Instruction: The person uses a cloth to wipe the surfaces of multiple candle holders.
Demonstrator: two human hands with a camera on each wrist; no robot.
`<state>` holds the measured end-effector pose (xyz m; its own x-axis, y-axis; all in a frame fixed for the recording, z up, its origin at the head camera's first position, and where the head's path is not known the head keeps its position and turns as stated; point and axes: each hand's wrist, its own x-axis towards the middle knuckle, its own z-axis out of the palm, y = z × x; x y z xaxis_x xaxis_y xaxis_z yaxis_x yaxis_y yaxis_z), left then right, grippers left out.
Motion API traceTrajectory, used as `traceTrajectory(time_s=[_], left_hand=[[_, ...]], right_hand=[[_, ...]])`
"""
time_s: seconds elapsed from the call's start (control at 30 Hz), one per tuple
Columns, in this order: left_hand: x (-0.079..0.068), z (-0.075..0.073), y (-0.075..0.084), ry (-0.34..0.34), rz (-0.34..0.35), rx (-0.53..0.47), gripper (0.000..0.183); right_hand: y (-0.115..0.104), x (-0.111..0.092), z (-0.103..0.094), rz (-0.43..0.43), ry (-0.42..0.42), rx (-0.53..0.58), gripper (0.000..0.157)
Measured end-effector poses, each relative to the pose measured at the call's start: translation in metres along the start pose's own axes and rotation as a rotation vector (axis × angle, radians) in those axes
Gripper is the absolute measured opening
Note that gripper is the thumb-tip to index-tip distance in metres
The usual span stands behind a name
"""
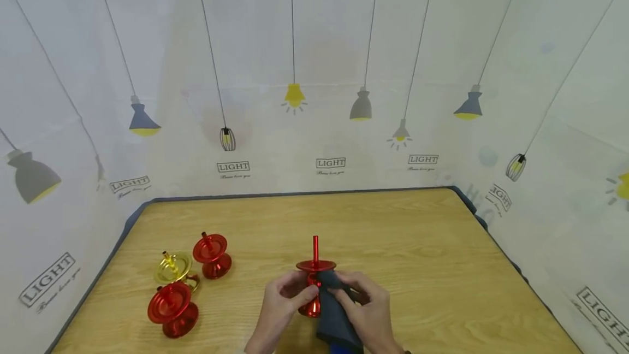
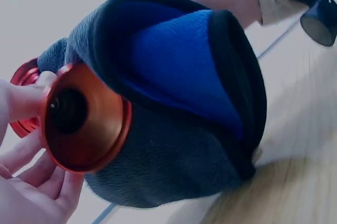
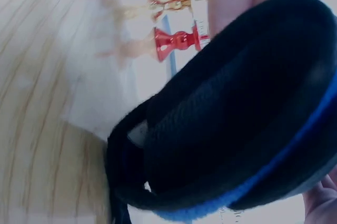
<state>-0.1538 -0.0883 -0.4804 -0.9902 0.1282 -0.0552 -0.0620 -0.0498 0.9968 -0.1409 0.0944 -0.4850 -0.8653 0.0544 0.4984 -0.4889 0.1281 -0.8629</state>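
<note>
Above the front of the table, my left hand [image 1: 279, 306] grips a shiny red candle holder [image 1: 316, 265] by its stem, thumb in front. It is upright, its dish and thin rod at the top. My right hand [image 1: 369, 304] pinches a folded dark grey cloth [image 1: 338, 317] with blue inside, which lies against the stem's right side. In the left wrist view, the hollow base [image 2: 100, 124] of the holder faces the camera beside the cloth [image 2: 158, 161]. The cloth [image 3: 237, 119] covers much of the right wrist view and hides most of the right fingers.
To the left on the wooden table [image 1: 393, 228] stand two more red candle holders [image 1: 212, 250] and a gold one [image 1: 173, 267] between them. The gold one is partly behind the front red holder [image 1: 172, 307]. A white printed sheet [image 1: 334, 124] rises around the table's edges.
</note>
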Motion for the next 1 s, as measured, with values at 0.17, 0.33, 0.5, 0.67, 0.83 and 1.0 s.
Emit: traceTrajectory(time_s=[0.17, 0.33, 0.5, 0.67, 0.83, 1.0], left_hand=[[-0.001, -0.004, -0.001, -0.055, -0.018, -0.028, 0.045], [-0.001, -0.005, -0.001, -0.07, -0.027, -0.013, 0.053], [-0.001, -0.004, -0.001, -0.026, -0.029, 0.014, 0.052], [-0.002, -0.001, -0.002, -0.007, 0.001, 0.007, 0.043], [-0.004, 0.006, -0.003, 0.032, 0.069, 0.024, 0.039], [-0.004, 0.006, -0.002, 0.08, 0.062, 0.052, 0.041]], right_hand=[[-0.001, 0.001, 0.0, 0.149, 0.017, 0.058, 0.022], [0.0, 0.001, 0.001, 0.229, 0.037, 0.072, 0.022], [0.001, 0.001, 0.003, 0.238, 0.05, 0.07, 0.022], [0.0, 0.001, 0.003, 0.239, 0.068, 0.063, 0.023], [0.0, -0.001, 0.007, 0.155, 0.076, 0.005, 0.027], [0.0, -0.003, 0.01, 0.043, 0.059, -0.032, 0.028]])
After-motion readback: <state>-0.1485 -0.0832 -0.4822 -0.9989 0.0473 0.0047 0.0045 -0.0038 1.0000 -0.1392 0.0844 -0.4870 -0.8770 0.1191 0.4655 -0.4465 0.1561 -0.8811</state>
